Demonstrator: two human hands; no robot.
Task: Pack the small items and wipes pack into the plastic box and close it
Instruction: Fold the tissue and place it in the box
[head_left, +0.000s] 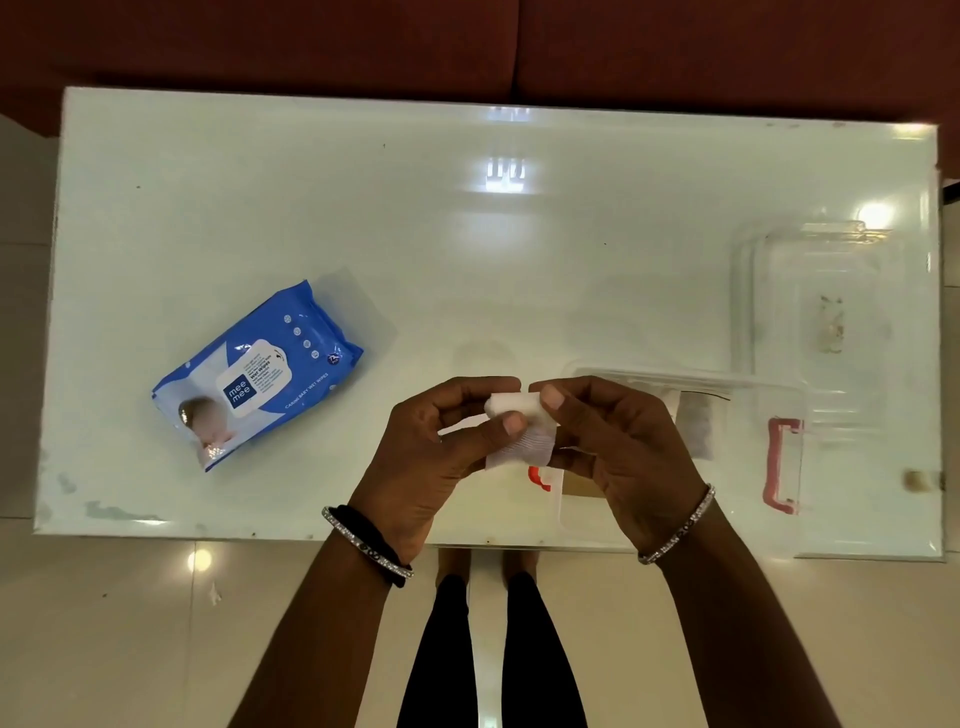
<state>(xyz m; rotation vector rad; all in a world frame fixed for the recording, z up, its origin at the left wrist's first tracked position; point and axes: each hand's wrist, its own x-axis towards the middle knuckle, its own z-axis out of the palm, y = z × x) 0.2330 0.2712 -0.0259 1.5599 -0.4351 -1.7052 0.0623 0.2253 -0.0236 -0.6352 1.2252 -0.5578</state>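
Both of my hands hold a small white gauze roll (519, 428) above the table's near edge. My left hand (431, 457) pinches its left end and my right hand (618, 441) grips its right end. A loose strip of gauze hangs down between them. The clear plastic box (737, 415) with red latches sits open under and right of my right hand, with small items dimly visible inside. Its clear lid (815, 306) lies further right and behind. The blue wipes pack (257, 382) lies flat on the table to the left, apart from my hands.
The white glossy table (467, 234) fills most of the view, with a dark red sofa (467, 41) behind it. My legs and a tiled floor (130, 623) show below the near edge. A small brown object (917, 480) lies at the table's right edge.
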